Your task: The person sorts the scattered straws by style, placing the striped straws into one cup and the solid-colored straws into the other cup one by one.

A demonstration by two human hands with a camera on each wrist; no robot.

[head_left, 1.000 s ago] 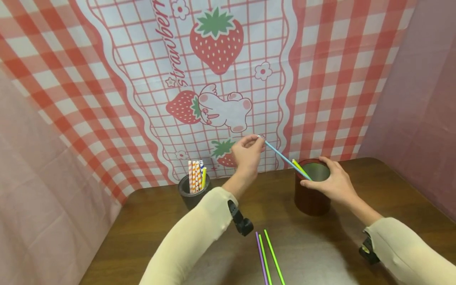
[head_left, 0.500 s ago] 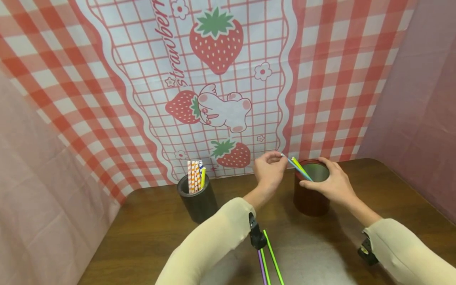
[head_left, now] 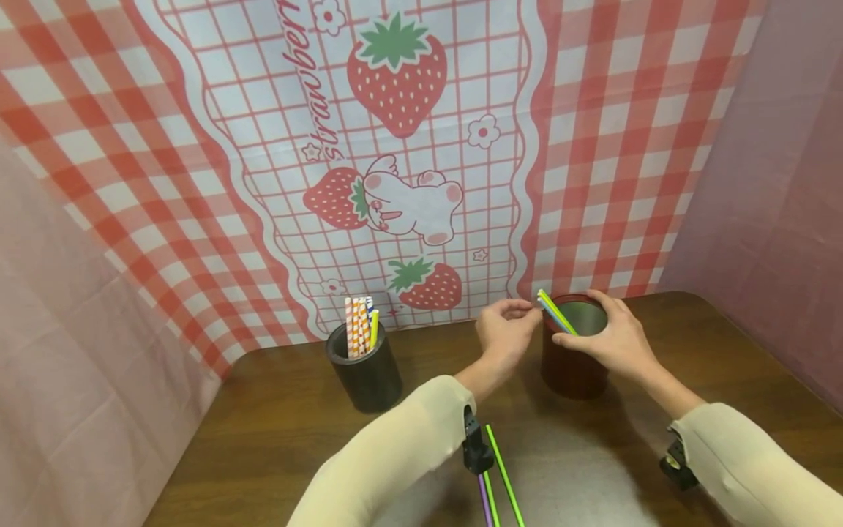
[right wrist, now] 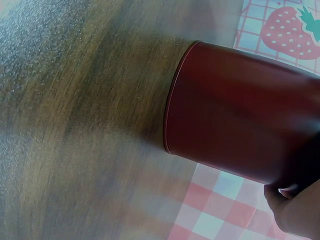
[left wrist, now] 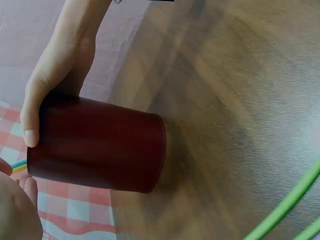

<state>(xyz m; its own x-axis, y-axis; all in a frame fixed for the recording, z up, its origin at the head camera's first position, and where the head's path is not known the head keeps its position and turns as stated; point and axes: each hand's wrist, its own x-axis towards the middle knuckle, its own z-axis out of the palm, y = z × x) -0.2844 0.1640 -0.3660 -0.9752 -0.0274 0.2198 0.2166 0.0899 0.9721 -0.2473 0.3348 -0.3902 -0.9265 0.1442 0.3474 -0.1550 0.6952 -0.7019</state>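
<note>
A brown wooden table (head_left: 296,432) stands before a strawberry-print checked backdrop (head_left: 421,146), and on it at 3 o'clock of the black cup (head_left: 366,369) of striped straws (head_left: 358,326) stands the dark red cup (head_left: 571,366), upright. The right hand (head_left: 612,337) grips this red cup at its rim, fingers curled round the far side and thumb at the near wall (the left wrist view shows the thumb pressed on the wall), while the left hand (head_left: 506,333) lies just at its 9 o'clock, fingertips pinching the end of a blue straw (head_left: 548,313). That straw leans in the cup's mouth beside a yellow straw (head_left: 556,312), and loose green and purple straws (head_left: 497,476) lie on the table at 6 o'clock.
</note>
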